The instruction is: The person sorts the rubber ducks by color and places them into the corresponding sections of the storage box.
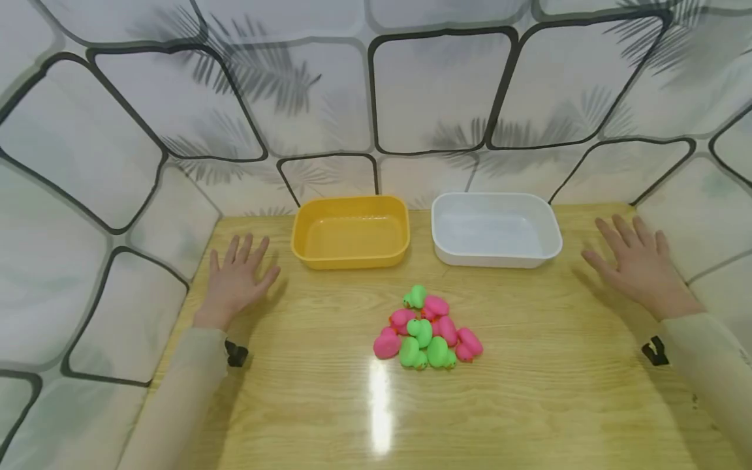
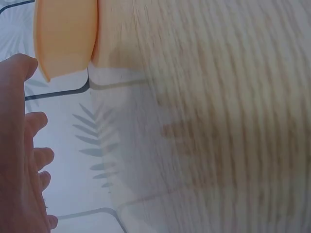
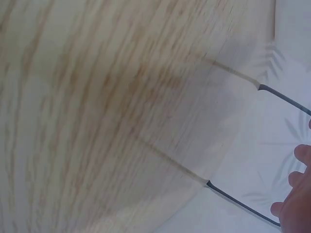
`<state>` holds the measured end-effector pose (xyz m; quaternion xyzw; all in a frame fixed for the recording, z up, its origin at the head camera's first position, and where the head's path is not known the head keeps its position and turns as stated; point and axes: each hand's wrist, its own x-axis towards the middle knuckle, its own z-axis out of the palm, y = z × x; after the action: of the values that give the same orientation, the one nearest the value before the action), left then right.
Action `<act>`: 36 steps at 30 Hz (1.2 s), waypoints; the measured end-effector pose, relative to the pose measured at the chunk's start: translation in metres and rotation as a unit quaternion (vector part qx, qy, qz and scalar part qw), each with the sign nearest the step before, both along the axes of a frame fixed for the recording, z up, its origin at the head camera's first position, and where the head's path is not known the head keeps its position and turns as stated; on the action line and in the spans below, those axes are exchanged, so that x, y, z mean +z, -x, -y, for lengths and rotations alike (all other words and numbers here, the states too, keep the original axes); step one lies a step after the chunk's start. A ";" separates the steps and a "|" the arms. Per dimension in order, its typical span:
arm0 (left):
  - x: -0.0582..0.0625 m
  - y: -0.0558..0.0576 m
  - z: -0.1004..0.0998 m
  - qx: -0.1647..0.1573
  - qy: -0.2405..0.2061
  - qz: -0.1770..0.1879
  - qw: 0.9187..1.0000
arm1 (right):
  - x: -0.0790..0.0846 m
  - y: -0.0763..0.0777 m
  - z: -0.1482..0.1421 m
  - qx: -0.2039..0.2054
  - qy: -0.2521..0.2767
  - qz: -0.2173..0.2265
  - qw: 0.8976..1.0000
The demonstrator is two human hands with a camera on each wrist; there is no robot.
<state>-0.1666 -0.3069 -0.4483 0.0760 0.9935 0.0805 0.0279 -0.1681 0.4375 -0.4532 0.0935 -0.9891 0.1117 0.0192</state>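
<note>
My left hand (image 1: 232, 287) is at the table's left side with its fingers spread and nothing in it. On the far right, my right hand (image 1: 637, 264) is likewise spread and holds nothing. Between them, near the middle, lies a pile of small toy ducks, some green (image 1: 438, 352), some pink (image 1: 387, 344). Behind the pile stand a yellow tub (image 1: 352, 261) and, to its right, a white tub (image 1: 499, 259), neither with anything inside. The left hand is nearest the yellow tub, the right hand nearest the white one. In the left wrist view the yellow tub's side (image 2: 65, 39) shows beyond the thumb.
The wooden table (image 1: 305, 391) reaches back to a pale curtain-like wall (image 1: 440, 91) with a dark stone-outline and leaf print. That same printed surface also closes in on the left and right sides. A bright light reflection lies on the tabletop below the ducks.
</note>
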 end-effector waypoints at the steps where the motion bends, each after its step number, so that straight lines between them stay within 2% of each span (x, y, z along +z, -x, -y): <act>1: 0.001 0.000 0.000 0.000 0.002 0.000 1.000 | 0.000 0.000 0.001 0.000 0.000 0.000 1.000; 9: 0.005 -0.001 -0.006 -0.007 0.004 0.011 1.000 | -0.001 0.000 0.006 0.001 0.023 -0.026 0.999; 14: 0.005 -0.002 -0.011 -0.012 0.000 0.005 1.000 | 0.000 -0.001 0.011 0.010 0.032 -0.032 0.999; 22: 0.006 -0.005 -0.015 -0.019 -0.009 -0.015 1.000 | 0.010 0.007 0.026 0.065 0.072 -0.077 0.992; 30: 0.009 -0.015 -0.030 -0.046 -0.024 -0.081 0.995 | 0.037 0.014 0.076 0.110 0.121 -0.075 0.984; 36: 0.013 -0.021 -0.047 -0.077 -0.047 -0.117 0.989 | 0.054 0.025 0.120 0.155 0.113 -0.083 0.978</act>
<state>-0.1451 -0.2596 -0.4355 0.1627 0.9761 0.1152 -0.0863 -0.1933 0.3177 -0.3993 0.2520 -0.9386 0.2158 0.0941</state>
